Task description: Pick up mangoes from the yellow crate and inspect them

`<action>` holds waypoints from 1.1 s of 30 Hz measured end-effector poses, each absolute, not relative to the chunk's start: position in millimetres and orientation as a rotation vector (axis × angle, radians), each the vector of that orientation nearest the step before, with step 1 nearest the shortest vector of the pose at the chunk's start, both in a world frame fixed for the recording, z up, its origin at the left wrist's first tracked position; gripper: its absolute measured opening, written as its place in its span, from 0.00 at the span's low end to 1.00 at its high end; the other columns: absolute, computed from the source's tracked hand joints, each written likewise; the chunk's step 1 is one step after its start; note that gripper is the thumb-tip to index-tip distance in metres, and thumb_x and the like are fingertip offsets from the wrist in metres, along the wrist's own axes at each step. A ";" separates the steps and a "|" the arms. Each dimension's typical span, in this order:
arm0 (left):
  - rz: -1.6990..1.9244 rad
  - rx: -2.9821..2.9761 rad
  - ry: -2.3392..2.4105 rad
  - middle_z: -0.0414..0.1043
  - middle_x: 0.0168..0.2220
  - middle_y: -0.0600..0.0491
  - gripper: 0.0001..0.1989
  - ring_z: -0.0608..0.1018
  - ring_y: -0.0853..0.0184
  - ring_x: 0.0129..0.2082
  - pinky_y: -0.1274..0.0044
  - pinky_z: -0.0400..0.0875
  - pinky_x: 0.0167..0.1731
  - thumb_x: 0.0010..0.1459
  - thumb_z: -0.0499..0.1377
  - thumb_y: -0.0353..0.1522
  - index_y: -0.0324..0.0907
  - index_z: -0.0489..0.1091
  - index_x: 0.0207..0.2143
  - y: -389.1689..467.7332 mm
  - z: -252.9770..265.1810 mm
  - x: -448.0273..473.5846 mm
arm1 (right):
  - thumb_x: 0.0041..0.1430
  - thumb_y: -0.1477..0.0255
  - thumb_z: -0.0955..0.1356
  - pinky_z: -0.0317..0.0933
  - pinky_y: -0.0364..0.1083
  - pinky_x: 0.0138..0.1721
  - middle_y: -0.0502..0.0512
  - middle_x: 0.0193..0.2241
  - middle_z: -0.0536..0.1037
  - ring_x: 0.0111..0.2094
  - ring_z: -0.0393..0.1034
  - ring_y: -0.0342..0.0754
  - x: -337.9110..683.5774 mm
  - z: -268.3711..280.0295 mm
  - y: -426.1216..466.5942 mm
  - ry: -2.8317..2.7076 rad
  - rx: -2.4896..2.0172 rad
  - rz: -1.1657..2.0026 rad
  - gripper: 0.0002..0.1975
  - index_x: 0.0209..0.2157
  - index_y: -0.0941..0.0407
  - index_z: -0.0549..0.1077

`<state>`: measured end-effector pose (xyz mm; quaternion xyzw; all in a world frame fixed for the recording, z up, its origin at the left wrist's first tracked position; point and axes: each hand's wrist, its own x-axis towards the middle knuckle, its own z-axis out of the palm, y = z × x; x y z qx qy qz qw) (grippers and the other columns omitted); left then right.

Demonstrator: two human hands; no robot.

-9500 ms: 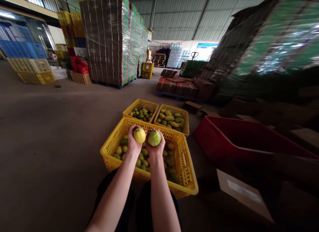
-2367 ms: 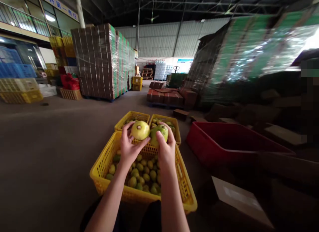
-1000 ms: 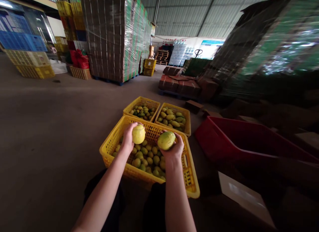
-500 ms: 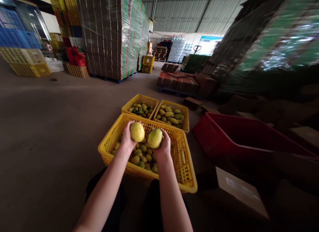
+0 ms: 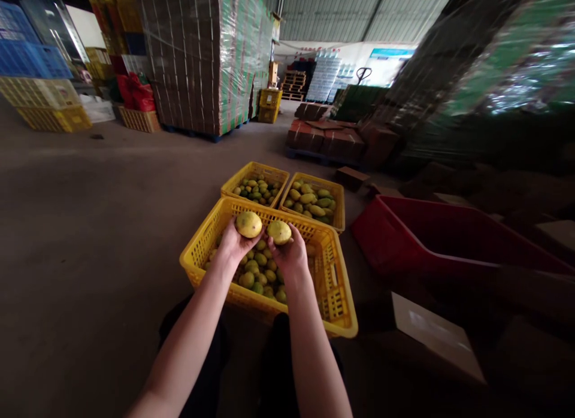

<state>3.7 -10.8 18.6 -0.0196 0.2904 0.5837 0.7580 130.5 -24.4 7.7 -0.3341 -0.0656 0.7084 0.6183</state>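
Note:
My left hand (image 5: 236, 244) is closed round a yellow mango (image 5: 248, 224), holding it above the large yellow crate (image 5: 335, 292). Close beside it, my right hand (image 5: 291, 253) grips a second yellow mango (image 5: 279, 232), its rounded end tilted up toward me. The two fruits are a small gap apart. Below the hands, many green-yellow mangoes (image 5: 258, 268) lie on the crate's floor, partly hidden by my hands and forearms.
Two smaller yellow crates with mangoes, a left one (image 5: 229, 184) and a right one (image 5: 340, 208), stand just beyond. At right are a red tub (image 5: 381, 232) and a cardboard box (image 5: 435, 331). Wrapped pallet stacks (image 5: 184, 64) rise behind.
Both mangoes have been turned in my hands; the right one now shows its yellow end instead of its greenish side. The view has shifted slightly.

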 end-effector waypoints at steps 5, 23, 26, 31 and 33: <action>1.251 -0.012 0.653 0.75 0.32 0.50 0.11 0.81 0.61 0.37 0.72 0.80 0.32 0.64 0.52 0.37 0.43 0.69 0.42 -13.4 20.2 5.6 | 0.57 0.66 0.67 0.65 0.40 0.16 0.49 0.18 0.76 0.18 0.71 0.44 128.5 11.8 -25.8 -0.207 -0.831 1.654 0.08 0.29 0.55 0.70; 1.541 0.487 0.565 0.81 0.30 0.49 0.08 0.83 0.57 0.40 0.73 0.76 0.40 0.52 0.60 0.33 0.39 0.79 0.29 -30.9 37.2 11.5 | 0.50 0.62 0.72 0.69 0.45 0.39 0.49 0.28 0.81 0.31 0.75 0.45 123.4 15.7 -36.6 -0.518 -0.675 1.274 0.12 0.30 0.57 0.79; 1.595 0.503 0.606 0.81 0.29 0.50 0.09 0.82 0.58 0.40 0.74 0.75 0.41 0.52 0.58 0.33 0.40 0.77 0.26 -31.5 38.4 13.2 | 0.48 0.62 0.73 0.67 0.44 0.39 0.49 0.30 0.81 0.34 0.74 0.46 121.5 12.1 -36.2 -0.647 -0.681 1.116 0.12 0.31 0.56 0.80; 1.604 0.181 0.665 0.76 0.25 0.53 0.11 0.81 0.64 0.34 0.76 0.73 0.38 0.56 0.54 0.32 0.41 0.73 0.24 -29.7 38.3 18.4 | 0.47 0.61 0.73 0.66 0.43 0.37 0.49 0.30 0.81 0.33 0.73 0.45 115.4 10.5 -34.7 -0.672 -0.680 1.075 0.13 0.32 0.55 0.81; 1.547 -0.019 0.705 0.73 0.23 0.56 0.09 0.79 0.66 0.30 0.77 0.73 0.34 0.56 0.55 0.33 0.42 0.70 0.24 -28.5 35.6 20.5 | 0.45 0.62 0.74 0.66 0.42 0.37 0.48 0.30 0.80 0.33 0.72 0.45 112.0 10.0 -33.9 -0.633 -0.707 1.089 0.13 0.32 0.55 0.80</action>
